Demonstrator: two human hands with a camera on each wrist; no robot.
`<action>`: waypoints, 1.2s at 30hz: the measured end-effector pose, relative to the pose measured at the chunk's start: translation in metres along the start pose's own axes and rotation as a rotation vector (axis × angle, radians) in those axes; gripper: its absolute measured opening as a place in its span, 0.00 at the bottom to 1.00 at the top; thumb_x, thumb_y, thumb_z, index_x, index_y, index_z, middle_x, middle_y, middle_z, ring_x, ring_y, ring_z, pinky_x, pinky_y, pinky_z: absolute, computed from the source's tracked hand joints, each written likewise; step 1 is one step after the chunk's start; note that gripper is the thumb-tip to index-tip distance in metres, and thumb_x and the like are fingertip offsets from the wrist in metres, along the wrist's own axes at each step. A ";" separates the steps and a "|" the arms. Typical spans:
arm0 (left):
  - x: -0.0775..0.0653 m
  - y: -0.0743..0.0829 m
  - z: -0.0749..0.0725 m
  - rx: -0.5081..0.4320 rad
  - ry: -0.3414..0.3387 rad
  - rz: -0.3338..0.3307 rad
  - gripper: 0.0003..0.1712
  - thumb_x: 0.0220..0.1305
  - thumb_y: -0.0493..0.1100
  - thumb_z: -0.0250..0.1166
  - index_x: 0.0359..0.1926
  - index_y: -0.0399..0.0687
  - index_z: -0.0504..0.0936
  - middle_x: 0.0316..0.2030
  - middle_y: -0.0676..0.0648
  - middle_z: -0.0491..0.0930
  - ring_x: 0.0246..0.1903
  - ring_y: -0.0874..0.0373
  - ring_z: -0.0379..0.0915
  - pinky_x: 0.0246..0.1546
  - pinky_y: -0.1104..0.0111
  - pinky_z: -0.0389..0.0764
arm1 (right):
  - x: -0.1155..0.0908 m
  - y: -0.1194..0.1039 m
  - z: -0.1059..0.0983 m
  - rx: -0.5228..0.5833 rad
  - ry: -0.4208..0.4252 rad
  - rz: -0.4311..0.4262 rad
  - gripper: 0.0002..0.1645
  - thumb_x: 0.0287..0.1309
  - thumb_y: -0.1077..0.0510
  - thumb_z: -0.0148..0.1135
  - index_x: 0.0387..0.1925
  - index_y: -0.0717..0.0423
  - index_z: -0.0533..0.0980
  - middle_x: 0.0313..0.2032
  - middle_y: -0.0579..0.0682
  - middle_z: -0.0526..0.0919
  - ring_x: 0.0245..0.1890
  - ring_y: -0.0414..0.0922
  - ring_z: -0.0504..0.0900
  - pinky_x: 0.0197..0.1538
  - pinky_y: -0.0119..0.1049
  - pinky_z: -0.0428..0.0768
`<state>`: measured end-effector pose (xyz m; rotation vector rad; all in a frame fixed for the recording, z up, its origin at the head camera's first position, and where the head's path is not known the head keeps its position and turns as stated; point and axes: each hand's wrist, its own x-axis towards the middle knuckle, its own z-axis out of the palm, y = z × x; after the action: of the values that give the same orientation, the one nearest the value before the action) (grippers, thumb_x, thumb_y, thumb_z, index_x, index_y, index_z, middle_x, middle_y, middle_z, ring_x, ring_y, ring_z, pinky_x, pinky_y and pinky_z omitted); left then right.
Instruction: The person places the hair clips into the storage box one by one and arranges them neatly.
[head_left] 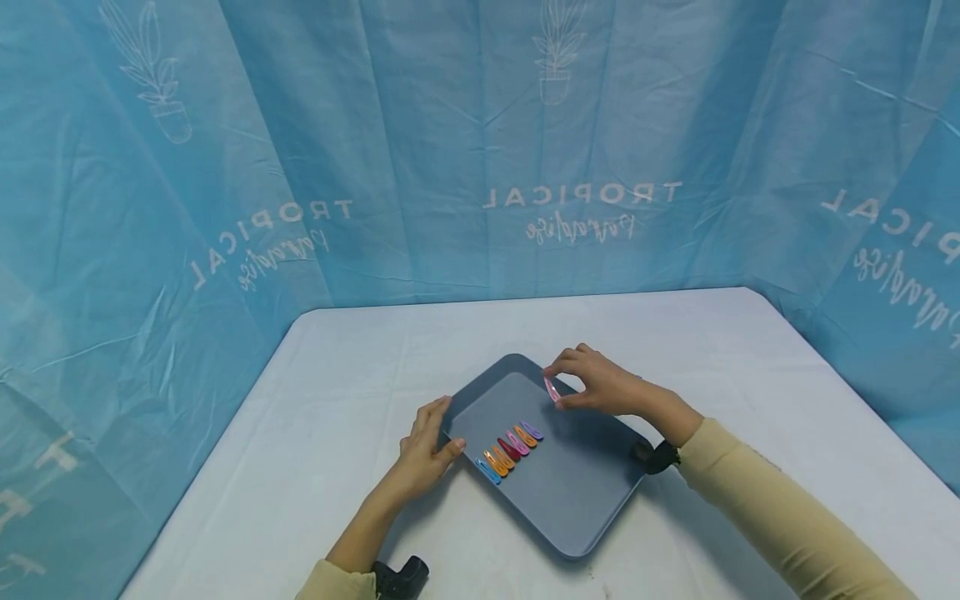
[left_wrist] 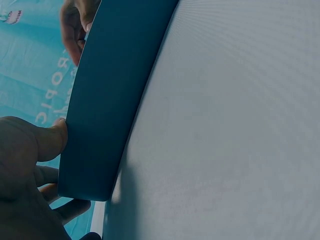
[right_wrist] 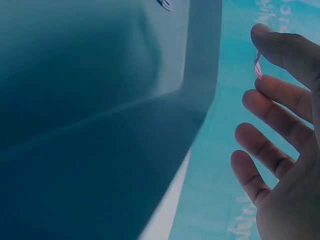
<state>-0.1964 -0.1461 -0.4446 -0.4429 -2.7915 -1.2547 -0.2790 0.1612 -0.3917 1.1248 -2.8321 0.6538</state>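
Note:
A grey rectangular tray lies turned cornerwise on the white table. My left hand holds its left corner, thumb against one outer wall and fingers along the other side; the left wrist view shows the thumb on that wall. Above the tray's far right side, my right hand pinches a pink snap hair clip between thumb and index finger. In the right wrist view this clip hangs between those fingertips while the other fingers are spread. Inside the tray, several hair clips in blue, orange, red, pink and purple form a slanting row.
A white cloth covers the table around the tray. Behind and beside it hangs a blue printed curtain. Dark straps with small cameras sit on the left wrist and right wrist.

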 end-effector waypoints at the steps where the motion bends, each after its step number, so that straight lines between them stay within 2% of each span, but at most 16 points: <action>1: 0.000 0.000 0.000 -0.001 0.000 0.003 0.38 0.66 0.43 0.58 0.72 0.39 0.51 0.69 0.36 0.51 0.69 0.37 0.48 0.56 0.37 0.49 | 0.001 -0.001 0.001 -0.007 -0.005 -0.007 0.29 0.51 0.52 0.70 0.56 0.51 0.75 0.53 0.49 0.77 0.51 0.47 0.70 0.52 0.47 0.73; 12: -0.001 0.001 0.000 -0.008 -0.004 -0.008 0.38 0.66 0.41 0.58 0.72 0.37 0.51 0.69 0.36 0.51 0.69 0.37 0.47 0.56 0.37 0.49 | 0.006 -0.003 0.013 -0.021 -0.048 -0.051 0.30 0.52 0.51 0.68 0.57 0.52 0.74 0.54 0.50 0.77 0.54 0.49 0.70 0.55 0.52 0.67; 28: -0.001 0.002 -0.001 -0.016 -0.001 -0.003 0.38 0.66 0.42 0.58 0.72 0.38 0.51 0.69 0.36 0.51 0.69 0.37 0.48 0.56 0.37 0.49 | 0.013 -0.002 0.025 -0.003 -0.164 -0.049 0.27 0.55 0.53 0.66 0.57 0.51 0.74 0.55 0.49 0.76 0.54 0.48 0.69 0.57 0.53 0.67; 36: -0.002 0.002 -0.001 -0.011 -0.001 0.002 0.39 0.66 0.42 0.59 0.72 0.38 0.51 0.69 0.36 0.51 0.69 0.37 0.48 0.56 0.36 0.49 | 0.014 -0.004 0.031 -0.023 -0.185 -0.057 0.26 0.55 0.54 0.66 0.57 0.50 0.75 0.55 0.48 0.76 0.54 0.48 0.70 0.57 0.54 0.67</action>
<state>-0.1943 -0.1459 -0.4430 -0.4472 -2.7852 -1.2700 -0.2827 0.1378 -0.4157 1.3223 -2.9360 0.5382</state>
